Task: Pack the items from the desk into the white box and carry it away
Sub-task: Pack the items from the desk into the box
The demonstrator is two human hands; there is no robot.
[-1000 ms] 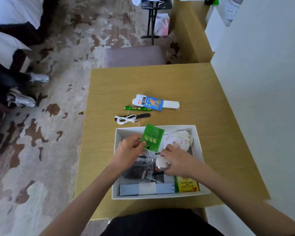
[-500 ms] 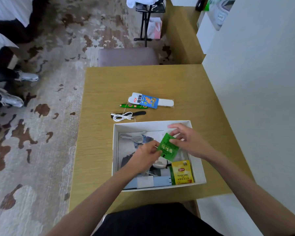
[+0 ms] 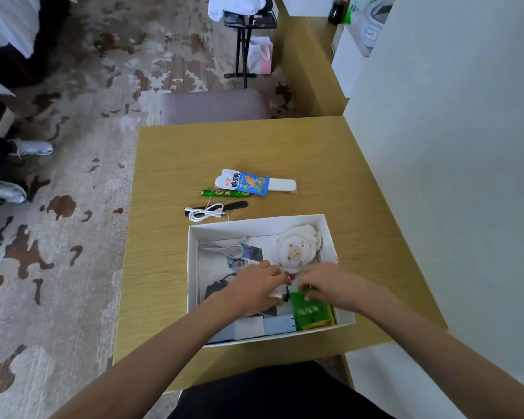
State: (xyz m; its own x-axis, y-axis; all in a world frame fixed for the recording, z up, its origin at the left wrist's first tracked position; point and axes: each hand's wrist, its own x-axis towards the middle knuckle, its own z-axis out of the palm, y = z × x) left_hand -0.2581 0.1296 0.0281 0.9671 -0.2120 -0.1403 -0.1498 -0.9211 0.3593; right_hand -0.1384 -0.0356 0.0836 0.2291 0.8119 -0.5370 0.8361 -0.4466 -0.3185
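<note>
Packing is part done. The white box point(image 3: 193, 267) stands on the near half of the desk point(image 3: 285, 146), and both hands are inside it.

The right hand point(image 3: 324, 282) has its fingers curled on the far edge of a green packet point(image 3: 310, 311). The packet lies flat in the near right corner, on top of a yellow packet point(image 3: 322, 324). The left hand point(image 3: 251, 290) is bent down over small items in the middle of the box. Whether it grips anything cannot be told, as its fingertips are hidden.

A round white cloth point(image 3: 295, 249) leans in the far right corner, and a grey cable point(image 3: 224, 249) lies at the far left.

Outstanding on the desk, just beyond the box:
- a white cable point(image 3: 206, 211)
- a black file point(image 3: 236, 205)
- a green stick point(image 3: 224, 193)
- a blue and white packet point(image 3: 245, 182)

Recommendation for the step in hand: press the green packet flat against the corner stack before releasing it, so it does not spring up or slide under the cloth. The left hand should steady the loose middle items while this is done. The far left floor should be kept free for the four remaining items, with flat things laid low.
</note>
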